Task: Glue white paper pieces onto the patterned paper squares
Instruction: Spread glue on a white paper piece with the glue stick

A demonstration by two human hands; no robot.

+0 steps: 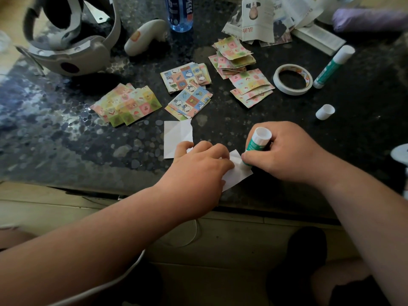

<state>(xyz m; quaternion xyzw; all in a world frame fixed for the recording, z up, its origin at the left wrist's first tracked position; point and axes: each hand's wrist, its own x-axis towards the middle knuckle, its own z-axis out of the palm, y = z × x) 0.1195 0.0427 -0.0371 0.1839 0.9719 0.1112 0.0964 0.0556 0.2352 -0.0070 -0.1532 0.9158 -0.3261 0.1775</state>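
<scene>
My right hand [284, 155] grips a green and white glue stick [257, 143], tip down on a white paper piece [237, 173] near the table's front edge. My left hand [198, 171] presses that piece flat with its fingers. A second creased white paper [176, 135] lies just behind my left hand. Stacks of patterned paper squares lie further back: a pink-green one [127, 104] at left, two blue cartoon ones [187, 91] in the middle, and pink-yellow ones [242, 74] at right.
The glue cap [325, 111] stands loose at right. A tape roll [292, 79] and a second glue stick [333, 67] lie behind it. At the back are a headset [66, 40], a controller [144, 37], a bottle [178, 13] and newspaper cuttings [265, 18].
</scene>
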